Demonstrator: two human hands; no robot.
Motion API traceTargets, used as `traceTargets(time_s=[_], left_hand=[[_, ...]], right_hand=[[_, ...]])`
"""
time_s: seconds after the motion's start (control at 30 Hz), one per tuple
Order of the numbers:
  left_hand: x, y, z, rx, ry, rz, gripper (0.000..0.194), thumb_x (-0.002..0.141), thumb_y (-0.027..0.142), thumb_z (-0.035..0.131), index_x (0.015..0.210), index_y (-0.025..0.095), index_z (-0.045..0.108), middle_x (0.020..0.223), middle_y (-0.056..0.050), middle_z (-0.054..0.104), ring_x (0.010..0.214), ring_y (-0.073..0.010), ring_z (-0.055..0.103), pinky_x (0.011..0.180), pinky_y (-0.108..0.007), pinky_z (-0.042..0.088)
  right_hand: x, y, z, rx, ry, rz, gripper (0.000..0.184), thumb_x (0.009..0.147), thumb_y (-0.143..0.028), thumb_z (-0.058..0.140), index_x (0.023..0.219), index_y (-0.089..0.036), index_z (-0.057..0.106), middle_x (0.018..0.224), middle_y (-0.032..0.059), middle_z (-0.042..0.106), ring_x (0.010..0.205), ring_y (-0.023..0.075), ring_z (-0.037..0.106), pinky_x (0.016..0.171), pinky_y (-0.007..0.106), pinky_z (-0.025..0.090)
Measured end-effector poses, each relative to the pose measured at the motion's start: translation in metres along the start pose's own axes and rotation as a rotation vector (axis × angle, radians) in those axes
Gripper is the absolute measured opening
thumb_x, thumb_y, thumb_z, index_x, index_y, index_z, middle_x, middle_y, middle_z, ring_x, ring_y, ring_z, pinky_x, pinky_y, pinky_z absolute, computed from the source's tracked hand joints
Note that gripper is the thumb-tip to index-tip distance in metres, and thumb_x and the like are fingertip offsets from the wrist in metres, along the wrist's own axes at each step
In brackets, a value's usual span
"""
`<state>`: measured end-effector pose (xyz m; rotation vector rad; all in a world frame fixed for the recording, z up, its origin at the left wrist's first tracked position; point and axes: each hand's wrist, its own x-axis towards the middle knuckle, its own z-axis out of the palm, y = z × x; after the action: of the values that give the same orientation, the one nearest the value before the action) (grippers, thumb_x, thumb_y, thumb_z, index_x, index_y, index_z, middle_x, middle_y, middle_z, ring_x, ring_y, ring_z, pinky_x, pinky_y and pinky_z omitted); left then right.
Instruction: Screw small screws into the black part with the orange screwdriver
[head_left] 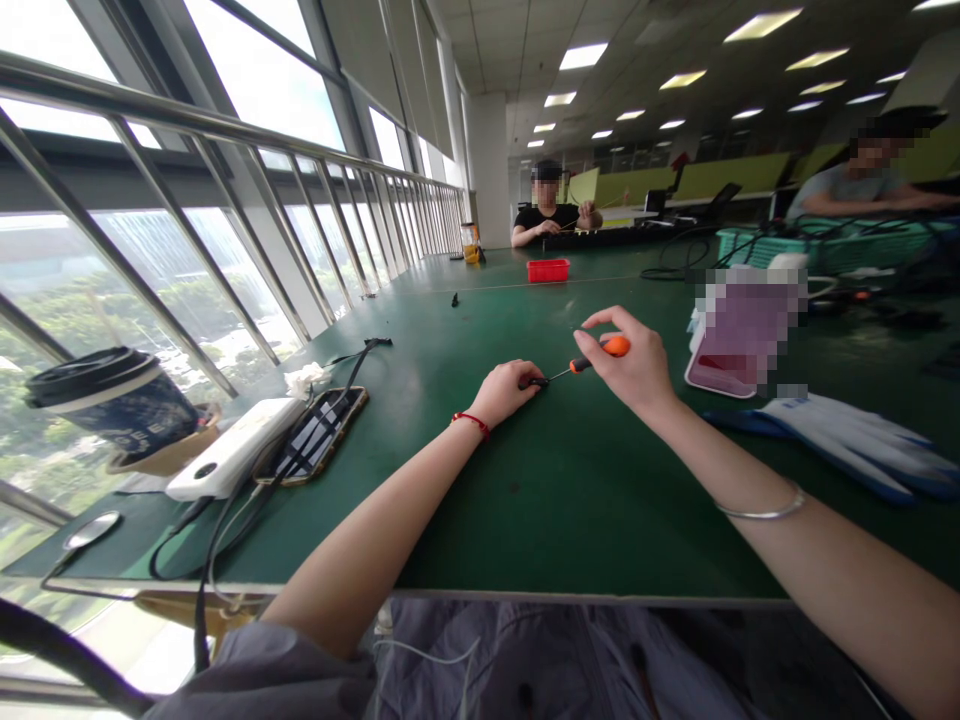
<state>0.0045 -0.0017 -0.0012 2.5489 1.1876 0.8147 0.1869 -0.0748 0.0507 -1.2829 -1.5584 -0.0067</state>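
My left hand (508, 393) rests on the green table, its fingers closed on a small black part (536, 382) whose exact kind I cannot make out. Just to the right, my right hand (630, 365) holds a screwdriver (616, 346) with an orange and black handle against its palm. Its thumb and index finger curve forward, their tips near each other; whether something tiny is between them is too small to tell. The thin shaft slants down to the left, and its tip is at or very near the black part.
On the left stand a lidded cup (120, 405), a white power bank (232, 450) and a phone (315, 435) with cables. Gloves (847, 435) and another phone (739, 340) lie right. Farther off are a red bin (548, 271), a green basket (757, 248) and two people.
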Motion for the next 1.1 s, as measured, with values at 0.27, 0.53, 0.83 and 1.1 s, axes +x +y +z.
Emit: traceTargets(time_s=[0.27, 0.53, 0.83, 1.1], left_hand=[[-0.0006, 0.0031, -0.0005, -0.011, 0.005, -0.035, 0.016, 0.076, 0.017, 0.059, 0.088, 0.018, 0.069, 0.087, -0.002, 0.068, 0.078, -0.0137, 0.062, 0.076, -0.025, 0.051], [-0.0002, 0.0010, 0.0013, -0.024, 0.009, -0.042, 0.014, 0.076, 0.018, 0.061, 0.087, 0.018, 0.069, 0.087, -0.002, 0.068, 0.079, -0.0140, 0.062, 0.077, -0.025, 0.051], [-0.0006, 0.0018, -0.0008, -0.020, 0.007, -0.046, 0.014, 0.076, 0.018, 0.061, 0.087, 0.018, 0.070, 0.088, -0.003, 0.068, 0.079, -0.0143, 0.062, 0.077, -0.025, 0.052], [-0.0009, 0.0034, -0.0021, -0.023, 0.001, -0.049, 0.014, 0.076, 0.018, 0.062, 0.087, 0.017, 0.070, 0.089, -0.003, 0.069, 0.080, -0.0145, 0.062, 0.078, -0.026, 0.051]], right_hand=[[0.0002, -0.0004, 0.0021, 0.010, 0.044, -0.168, 0.022, 0.071, -0.031, 0.055, 0.091, -0.022, 0.058, 0.077, 0.0020, 0.064, 0.071, 0.0199, 0.059, 0.076, 0.034, 0.041], [-0.0020, -0.0018, 0.0029, 0.037, -0.016, -0.048, 0.026, 0.078, -0.047, 0.053, 0.070, -0.023, 0.058, 0.061, 0.0009, 0.060, 0.057, 0.0173, 0.054, 0.059, 0.029, 0.039], [-0.0024, -0.0046, 0.0018, 0.062, 0.019, -0.087, 0.029, 0.071, -0.038, 0.060, 0.094, -0.022, 0.057, 0.063, -0.0023, 0.056, 0.056, 0.0158, 0.052, 0.064, 0.030, 0.041], [-0.0025, -0.0020, 0.0037, 0.081, -0.003, -0.135, 0.024, 0.072, -0.033, 0.058, 0.093, -0.021, 0.059, 0.071, 0.0007, 0.060, 0.061, 0.0160, 0.054, 0.066, 0.030, 0.042]])
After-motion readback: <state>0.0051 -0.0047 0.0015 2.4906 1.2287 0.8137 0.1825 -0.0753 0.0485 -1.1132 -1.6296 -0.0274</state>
